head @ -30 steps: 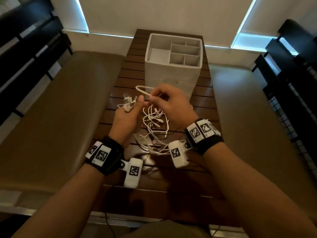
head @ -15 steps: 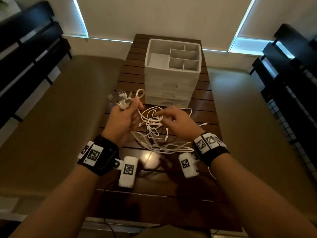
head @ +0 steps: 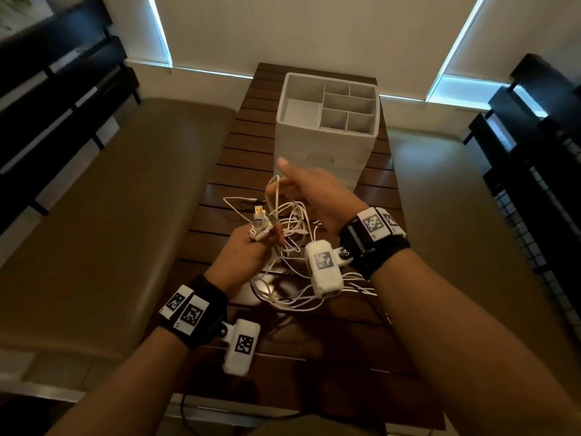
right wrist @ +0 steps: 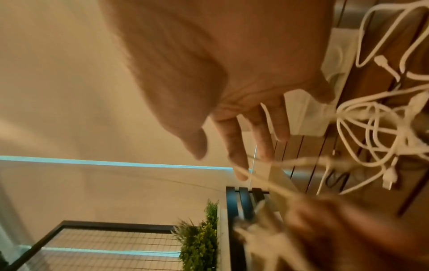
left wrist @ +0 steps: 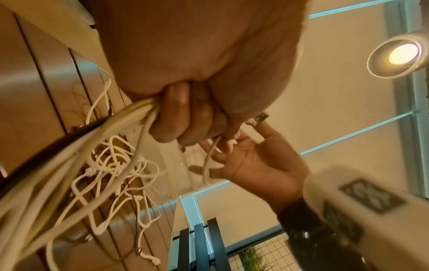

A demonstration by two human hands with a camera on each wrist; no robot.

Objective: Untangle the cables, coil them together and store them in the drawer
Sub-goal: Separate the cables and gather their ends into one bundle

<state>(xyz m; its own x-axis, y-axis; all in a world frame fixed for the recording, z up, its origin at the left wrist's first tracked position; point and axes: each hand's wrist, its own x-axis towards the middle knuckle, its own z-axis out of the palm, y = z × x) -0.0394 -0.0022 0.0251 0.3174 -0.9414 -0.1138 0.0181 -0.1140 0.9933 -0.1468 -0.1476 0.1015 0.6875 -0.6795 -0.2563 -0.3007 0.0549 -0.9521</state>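
Note:
Several tangled white cables (head: 294,237) hang between my hands over the slatted wooden table (head: 220,196). My left hand (head: 251,247) grips a bundle of cable ends in a fist, their USB plugs (head: 260,220) sticking up above the fingers. The left wrist view shows the fist (left wrist: 185,124) closed round the strands (left wrist: 137,113). My right hand (head: 292,187) is raised beyond the left hand with its fingers straight, and one cable loop (head: 273,191) lies across them. The white drawer unit (head: 327,143) stands behind, its drawers closed.
The unit's top (head: 345,102) is an open tray with several divided compartments. Brown cushioned benches (head: 110,215) flank the table on both sides. Dark slatted furniture (head: 534,171) stands at the far right and left. More cable loops (head: 292,303) trail on the table near me.
My right hand has left the tangle, risen toward the drawer unit and opened, lifting one cable loop. My left hand has kept its grip on the plug ends.

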